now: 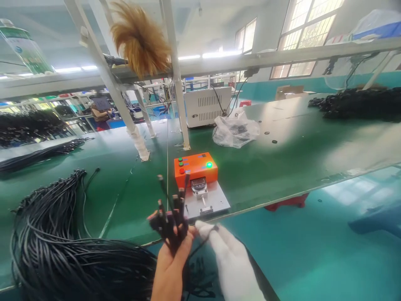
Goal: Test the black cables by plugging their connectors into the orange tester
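Note:
My bare left hand (171, 261) is wrapped round a bunch of black cables (169, 221), their connector ends pointing up and fanning apart. Close beside it, my right hand (224, 248) wears a white glove and pinches a single black cable (203, 243); its tip is hard to make out. Just beyond both hands stands an orange box (196, 164) with buttons and a glowing green light. A digital gauge (198, 184) sits at its front, over a metal plate (221, 198) with a small clamp fixture.
A large pile of black cables (53, 234) covers the green table's left side. Behind the box are a plastic bag (236, 131), a white metal case (207, 106) and shelf posts (177, 79). More cables (360, 102) lie far right. A person (100, 113) is in the background.

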A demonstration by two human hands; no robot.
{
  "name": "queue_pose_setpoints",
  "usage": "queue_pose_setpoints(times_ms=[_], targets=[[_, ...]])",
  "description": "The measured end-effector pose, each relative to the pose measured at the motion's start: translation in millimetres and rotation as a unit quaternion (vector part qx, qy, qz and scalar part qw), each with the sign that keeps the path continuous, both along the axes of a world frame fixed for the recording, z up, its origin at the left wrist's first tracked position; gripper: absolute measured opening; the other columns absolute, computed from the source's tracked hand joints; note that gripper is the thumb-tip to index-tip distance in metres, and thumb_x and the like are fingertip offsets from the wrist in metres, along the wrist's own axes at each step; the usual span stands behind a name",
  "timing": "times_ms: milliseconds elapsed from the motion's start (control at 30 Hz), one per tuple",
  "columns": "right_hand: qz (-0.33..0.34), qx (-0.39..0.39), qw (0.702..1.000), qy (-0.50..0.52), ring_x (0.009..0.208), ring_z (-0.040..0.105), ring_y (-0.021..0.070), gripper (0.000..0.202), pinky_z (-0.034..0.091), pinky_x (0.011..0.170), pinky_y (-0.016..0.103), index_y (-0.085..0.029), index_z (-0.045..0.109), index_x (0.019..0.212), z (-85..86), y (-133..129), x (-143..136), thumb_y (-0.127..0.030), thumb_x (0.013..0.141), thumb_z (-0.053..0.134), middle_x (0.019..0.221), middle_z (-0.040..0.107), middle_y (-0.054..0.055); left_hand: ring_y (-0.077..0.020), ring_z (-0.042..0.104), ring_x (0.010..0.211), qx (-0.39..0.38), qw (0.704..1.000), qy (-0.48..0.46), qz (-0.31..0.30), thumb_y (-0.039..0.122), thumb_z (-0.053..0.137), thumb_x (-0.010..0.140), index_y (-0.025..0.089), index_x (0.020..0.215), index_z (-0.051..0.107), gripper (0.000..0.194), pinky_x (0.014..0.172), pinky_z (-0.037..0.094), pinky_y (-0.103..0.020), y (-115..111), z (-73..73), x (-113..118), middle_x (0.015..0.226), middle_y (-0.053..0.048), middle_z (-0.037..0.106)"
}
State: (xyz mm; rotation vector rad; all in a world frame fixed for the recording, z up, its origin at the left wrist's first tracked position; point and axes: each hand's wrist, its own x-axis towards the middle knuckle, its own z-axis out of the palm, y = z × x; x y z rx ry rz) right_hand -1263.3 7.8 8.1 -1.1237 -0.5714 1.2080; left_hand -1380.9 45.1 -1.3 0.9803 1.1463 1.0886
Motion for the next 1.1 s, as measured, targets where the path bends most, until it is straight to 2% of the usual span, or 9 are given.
queue_pose_setpoints(times_ms=[33,100,167,233,333,567,767,900,1100], targets=[[-0.03,-0.002,0.999,0.045,0.091,0.066,0.0233,0.027,0.048,0.091,0.036,-0.018,0.067,0.088,-2.2,0,3,-0.043,0.082,0.059,0.087,0.072,0.006,-0.0246,0.059,0.099,0.016,1.0,-0.005,0.009,0.045,0.073,0.073,0.018,0.079,0.074,0.028,0.1,0.035,-0.034,1,1.4,-2,0.088,-0.004,0.073],[-0.063,0.004,0.994,0.088,0.064,0.065,0.0192,0.029,0.052,0.07,0.032,-0.018,0.062,0.078,-5.3,1,14,-0.046,0.081,0.06,0.06,0.064,0.001,-0.0204,0.061,0.081,0.04,0.998,-0.052,0.008,0.046,0.071,0.075,0.019,0.07,0.069,0.027,0.094,0.041,-0.035,3,5.3,-5,0.071,-0.001,0.068],[-0.038,-0.012,0.998,0.054,0.048,0.057,0.0151,0.029,0.047,0.055,0.028,-0.017,0.059,0.075,-5.6,3,25,-0.046,0.081,0.059,0.046,0.054,-0.003,-0.0135,0.052,0.057,0.038,0.994,-0.105,-0.012,0.043,0.069,0.078,0.019,0.069,0.066,0.026,0.073,0.049,-0.031,2,8.6,-7,0.055,0.004,0.055],[0.021,-0.037,0.999,-0.004,0.043,0.053,0.0133,0.028,0.043,0.051,0.025,-0.016,0.059,0.075,-4.3,7,31,-0.042,0.084,0.054,0.043,0.054,-0.003,-0.01,0.042,0.049,0.023,0.993,-0.112,-0.03,0.041,0.069,0.079,0.018,0.071,0.064,0.025,0.054,0.044,-0.024,-1,9.7,-7,0.051,0.006,0.047],[0.084,-0.056,0.994,-0.031,0.042,0.054,0.0135,0.028,0.043,0.05,0.026,-0.015,0.057,0.079,-3.4,15,29,-0.039,0.086,0.046,0.044,0.058,-0.001,-0.0081,0.043,0.047,0.014,0.994,-0.106,-0.029,0.04,0.073,0.077,0.018,0.076,0.064,0.024,0.048,0.04,-0.021,-5,7.3,-3,0.051,0.005,0.049],[0.094,-0.073,0.993,-0.003,0.041,0.056,0.0135,0.029,0.045,0.051,0.027,-0.014,0.055,0.081,-12.4,26,21,-0.04,0.085,0.044,0.046,0.059,0.0,-0.0073,0.042,0.031,-0.031,0.988,-0.147,-0.039,0.047,0.084,0.059,0.021,0.065,0.064,0.034,0.037,0.036,-0.021,4,-1.3,-2,0.039,0.005,0.052],[0.107,-0.077,0.991,0.012,0.04,0.055,0.0133,0.027,0.046,0.051,0.028,-0.013,0.055,0.08,-13.3,29,22,-0.039,0.084,0.046,0.045,0.059,0.0,-0.0097,0.042,0.03,-0.042,0.988,-0.141,-0.055,0.046,0.075,0.072,0.022,0.063,0.062,0.029,0.036,0.036,-0.025,6,-6.2,-7,0.039,0.004,0.05],[0.098,-0.08,0.992,-0.024,0.04,0.054,0.0127,0.027,0.047,0.055,0.028,-0.014,0.056,0.079,-8.9,31,23,-0.038,0.084,0.046,0.043,0.058,0.0,-0.0115,0.048,0.035,-0.043,0.988,-0.137,-0.059,0.039,0.082,0.064,0.023,0.07,0.064,0.025,0.04,0.039,-0.026,3,-7.1,-9,0.044,0.004,0.055],[0.097,-0.073,0.992,-0.024,0.039,0.051,0.0127,0.026,0.046,0.052,0.028,-0.013,0.057,0.079,-8.4,35,23,-0.036,0.084,0.046,0.04,0.054,-0.002,-0.0094,0.043,0.033,-0.049,0.988,-0.132,-0.058,0.046,0.073,0.074,0.021,0.067,0.064,0.027,0.038,0.036,-0.024,2,-7.4,-8,0.042,0.004,0.052]])
